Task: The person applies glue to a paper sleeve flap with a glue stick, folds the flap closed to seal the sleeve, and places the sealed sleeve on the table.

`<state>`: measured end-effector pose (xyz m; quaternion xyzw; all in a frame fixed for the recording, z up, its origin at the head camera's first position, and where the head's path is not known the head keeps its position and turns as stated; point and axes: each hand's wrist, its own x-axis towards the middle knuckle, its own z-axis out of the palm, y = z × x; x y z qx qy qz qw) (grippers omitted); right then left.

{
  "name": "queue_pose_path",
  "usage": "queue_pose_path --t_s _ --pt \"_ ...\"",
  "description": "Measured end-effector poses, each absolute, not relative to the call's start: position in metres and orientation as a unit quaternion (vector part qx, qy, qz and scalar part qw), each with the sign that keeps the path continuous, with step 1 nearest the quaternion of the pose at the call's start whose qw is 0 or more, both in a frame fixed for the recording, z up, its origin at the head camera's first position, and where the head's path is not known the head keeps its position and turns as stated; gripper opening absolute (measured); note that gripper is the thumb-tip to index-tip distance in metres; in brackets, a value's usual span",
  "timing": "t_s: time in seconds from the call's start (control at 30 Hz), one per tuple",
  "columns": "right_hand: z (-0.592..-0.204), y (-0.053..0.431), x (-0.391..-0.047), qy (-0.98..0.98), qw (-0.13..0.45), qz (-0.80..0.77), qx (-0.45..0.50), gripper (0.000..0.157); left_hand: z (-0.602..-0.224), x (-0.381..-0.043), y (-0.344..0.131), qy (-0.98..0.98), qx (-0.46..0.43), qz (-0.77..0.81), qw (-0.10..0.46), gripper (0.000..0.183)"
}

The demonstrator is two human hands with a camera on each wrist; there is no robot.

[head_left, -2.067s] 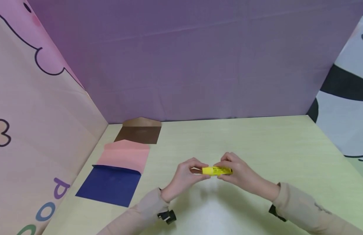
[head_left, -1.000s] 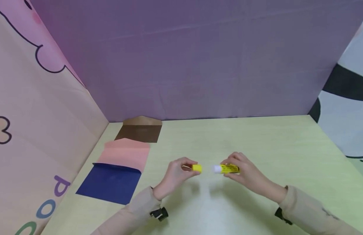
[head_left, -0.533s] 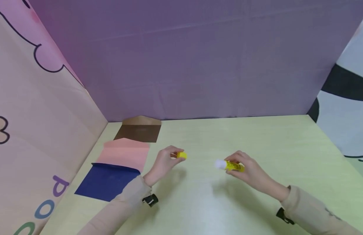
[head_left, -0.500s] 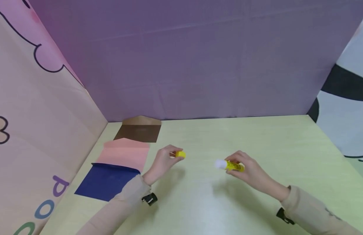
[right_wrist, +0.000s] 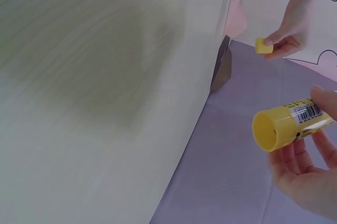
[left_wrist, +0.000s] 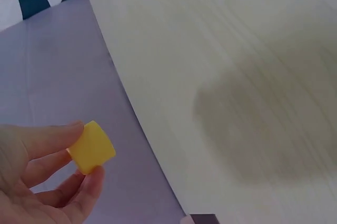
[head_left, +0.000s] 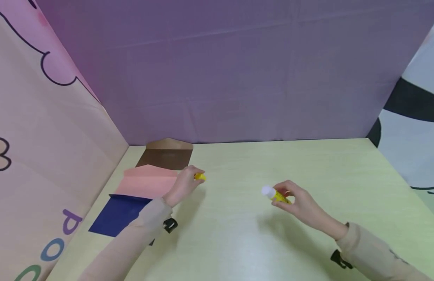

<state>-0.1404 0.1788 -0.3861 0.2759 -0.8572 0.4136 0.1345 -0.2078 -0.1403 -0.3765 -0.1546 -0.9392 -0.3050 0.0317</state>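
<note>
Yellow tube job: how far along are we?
Done: the yellow cap is off the yellow tube, whose white end is exposed. In hand: the left hand pinches the cap, the right hand holds the tube. Left, probably: set the cap down, then glue; the brown envelope and pink envelope have flaps open. Blue envelope: flap state unclear.

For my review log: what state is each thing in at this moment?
Glue stick: uncapped, white end exposed, held in the right hand.
Yellow cap: off, pinched in the left hand.
Brown envelope: flap open.
Pink envelope: flap open.
Navy envelope: partly hidden by the left sleeve; flap unclear.
</note>
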Motion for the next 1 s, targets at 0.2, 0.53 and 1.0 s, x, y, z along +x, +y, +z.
queue_pose_path --t_s 0.2,0.53,1.0 --pt "-0.387 0.181 -0.142 -0.850 0.120 0.444 0.257 0.032 -0.386 -0.220 -0.148 -0.953 -0.156 -0.259 0.029 0.026" --pt "-0.387 0.185 -0.143 -0.836 0.050 0.504 0.211 0.031 -0.403 -0.230 -0.160 -0.963 -0.141 -0.230 0.010 0.023" --pt "-0.387 0.188 -0.143 -0.815 0.004 0.547 0.192 0.030 -0.418 -0.235 -0.170 -0.971 -0.100 -0.216 -0.034 0.021"
